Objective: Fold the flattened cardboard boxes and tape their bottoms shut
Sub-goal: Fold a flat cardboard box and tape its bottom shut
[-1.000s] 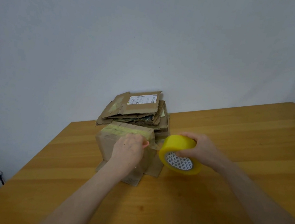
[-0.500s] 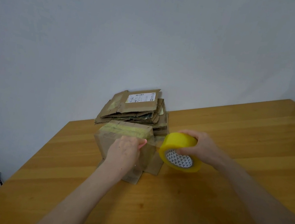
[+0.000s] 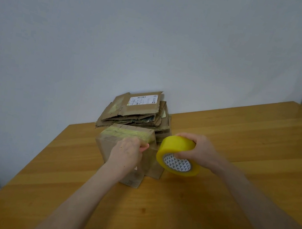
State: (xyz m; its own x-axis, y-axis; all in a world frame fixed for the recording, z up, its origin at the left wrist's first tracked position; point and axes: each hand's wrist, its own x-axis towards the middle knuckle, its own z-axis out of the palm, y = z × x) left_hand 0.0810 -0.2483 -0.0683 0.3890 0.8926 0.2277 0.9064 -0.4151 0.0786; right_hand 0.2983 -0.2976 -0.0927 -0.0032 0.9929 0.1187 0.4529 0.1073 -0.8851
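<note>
A: Widest first: a wooden desk point(image 3: 210, 210) against a pale wall, and at its far edge a stack of flat boxes point(image 3: 139, 110) waiting their turn.

B: Just in front of that stack is the box point(image 3: 106, 146) in play. It's folded up and looks to be standing bottom-up, with loose flaps splayed on the desk and yellowish tape already across the top face.

A: To its right is the tape roll point(image 3: 177, 147), big and yellow, lifted off the desk and tilted so the core faces us.

B: That's the right hand point(image 3: 200, 150) wrapped round it, fingers over the top, gripping firmly.

A: The left hand point(image 3: 127, 152) lies on the box's near face, its thumb point(image 3: 144, 148) pressing close under the top edge. The fingers are hidden behind the back of the hand, so I can't tell whether they pinch anything or merely press.

B: And from thumb to roll there's a short clear strip point(image 3: 151, 151), faint but there.

A: So the step in hand is taping this bottom, bringing tape over the edge and down the side.

B: The next move, as I judge it: pin that end hard, draw the roll out further, then tear cleanly and smooth the tail flat. If the thumb slips, the strip lifts.
</note>
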